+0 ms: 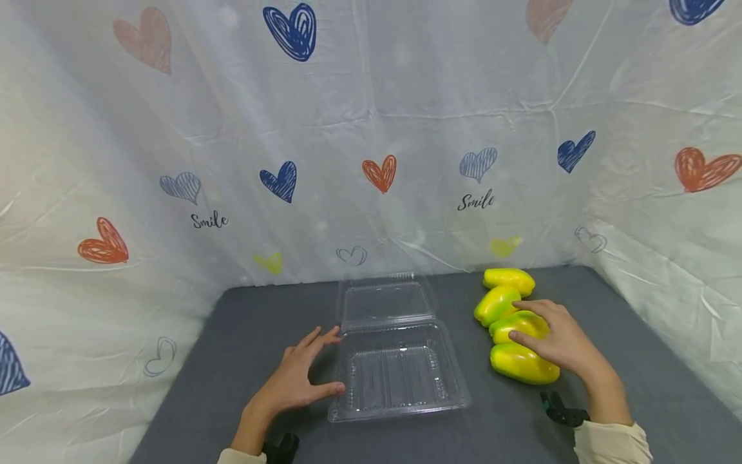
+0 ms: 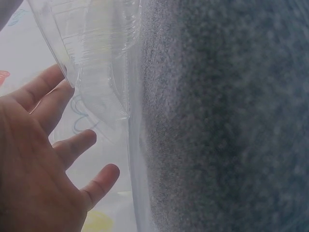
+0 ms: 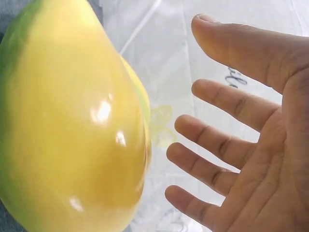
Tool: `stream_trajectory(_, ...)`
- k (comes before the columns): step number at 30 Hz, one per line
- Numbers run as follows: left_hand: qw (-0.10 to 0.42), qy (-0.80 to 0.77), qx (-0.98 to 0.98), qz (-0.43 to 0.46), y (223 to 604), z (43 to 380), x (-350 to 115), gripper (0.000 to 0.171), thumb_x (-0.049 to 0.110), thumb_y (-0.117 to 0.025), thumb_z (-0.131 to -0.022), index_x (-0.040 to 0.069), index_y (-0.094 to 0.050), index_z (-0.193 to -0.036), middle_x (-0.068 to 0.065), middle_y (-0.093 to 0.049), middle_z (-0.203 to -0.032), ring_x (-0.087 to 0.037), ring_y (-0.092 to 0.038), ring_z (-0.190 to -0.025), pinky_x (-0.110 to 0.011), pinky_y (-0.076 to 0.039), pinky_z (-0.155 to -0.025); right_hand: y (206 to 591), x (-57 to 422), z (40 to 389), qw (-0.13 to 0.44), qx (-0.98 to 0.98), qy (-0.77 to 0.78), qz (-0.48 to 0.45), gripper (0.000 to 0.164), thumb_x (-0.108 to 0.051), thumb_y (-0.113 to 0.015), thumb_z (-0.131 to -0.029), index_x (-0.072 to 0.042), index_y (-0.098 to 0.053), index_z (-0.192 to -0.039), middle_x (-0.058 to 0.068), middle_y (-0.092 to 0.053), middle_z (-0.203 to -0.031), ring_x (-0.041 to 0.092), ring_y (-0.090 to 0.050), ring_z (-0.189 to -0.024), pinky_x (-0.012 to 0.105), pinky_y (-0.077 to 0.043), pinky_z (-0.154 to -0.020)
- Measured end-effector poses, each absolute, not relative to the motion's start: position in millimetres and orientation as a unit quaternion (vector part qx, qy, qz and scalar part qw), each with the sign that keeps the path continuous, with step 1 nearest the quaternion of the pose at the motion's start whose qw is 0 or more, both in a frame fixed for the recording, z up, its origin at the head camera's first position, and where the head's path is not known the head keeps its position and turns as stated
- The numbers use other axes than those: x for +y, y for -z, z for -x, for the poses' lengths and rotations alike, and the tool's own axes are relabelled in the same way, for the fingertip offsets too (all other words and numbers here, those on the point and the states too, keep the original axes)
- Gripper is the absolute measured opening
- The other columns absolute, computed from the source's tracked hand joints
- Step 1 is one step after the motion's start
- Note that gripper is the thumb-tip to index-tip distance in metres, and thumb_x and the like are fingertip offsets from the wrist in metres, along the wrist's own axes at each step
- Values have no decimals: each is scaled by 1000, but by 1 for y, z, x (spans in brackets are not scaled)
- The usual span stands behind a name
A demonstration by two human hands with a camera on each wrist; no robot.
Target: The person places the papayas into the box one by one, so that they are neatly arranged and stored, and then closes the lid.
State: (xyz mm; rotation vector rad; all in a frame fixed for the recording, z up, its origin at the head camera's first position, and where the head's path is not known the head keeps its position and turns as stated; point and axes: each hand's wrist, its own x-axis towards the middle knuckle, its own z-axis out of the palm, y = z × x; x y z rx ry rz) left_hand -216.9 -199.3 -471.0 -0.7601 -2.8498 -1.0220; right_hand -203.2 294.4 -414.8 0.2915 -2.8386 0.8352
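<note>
A clear plastic clamshell container (image 1: 396, 410) lies on the table with its lid (image 1: 385, 303) folded back toward the curtain. At its left side, my left hand (image 1: 292, 380) is spread, fingertips at the rim; the left wrist view shows two fingers against the clear plastic edge (image 2: 53, 46). Several glossy yellow-green oblong fruits, like papayas or mangoes, form a column right of the container. My right hand (image 1: 559, 338) hovers over the nearer ones, fingers apart and holding nothing. The nearest fruit (image 1: 524, 364) looms large beside that hand in the right wrist view.
A dark grey cloth (image 1: 255, 335) covers the table. Behind and along both sides hangs a white curtain (image 1: 324, 225) printed with hearts. Black straps with small devices (image 1: 562, 410) sit at the wrists. The farthest fruit (image 1: 509, 281) lies near the table's back edge.
</note>
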Motion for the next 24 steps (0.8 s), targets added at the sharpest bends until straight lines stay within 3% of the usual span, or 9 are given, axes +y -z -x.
stream_trajectory(15,14,323,-914,244,473,218,-200,90,51,-83,-80,29,-40,-157,12,-48,-157,-38,-25,-156,-74,-25,-107,435,316,208,81,-947,-295,-95,57,-27,-74,-94,0,-56,-141,33,-52,-142,57,-43,-131,75,-35,-98)
stream_trajectory(24,1,326,-914,243,472,217,-200,86,50,-82,-81,28,-44,-154,10,-37,-164,-39,-23,-156,-74,-24,-107,447,319,211,58,-947,-305,-78,58,-28,-71,-96,-3,-52,-145,37,-43,-149,62,-39,-133,77,-34,-99)
